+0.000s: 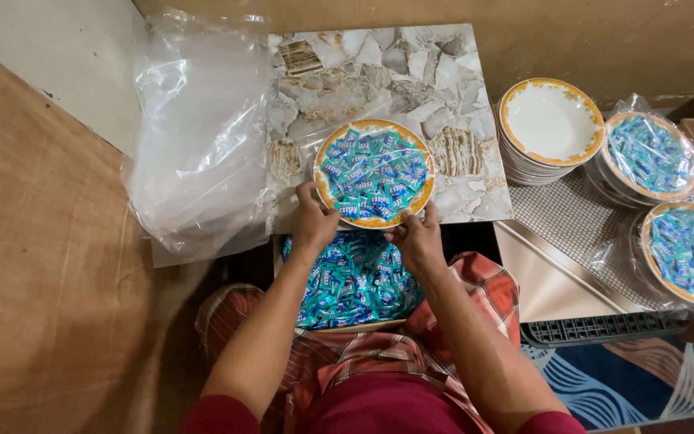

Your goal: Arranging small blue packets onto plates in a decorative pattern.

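Gripping candy-filled plate (373,173) rim | left hand (312,223) | right hand (416,239)

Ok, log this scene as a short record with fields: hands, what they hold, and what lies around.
left hand: grips the near rim of the filled plate
right hand: grips the same rim
plate contents: blue and teal wrapped candies
surface: marble-patterned table
left of plate: clear plastic bags
below hands: box of candies on the lap
right side: stack of empty plates; two wrapped filled plates
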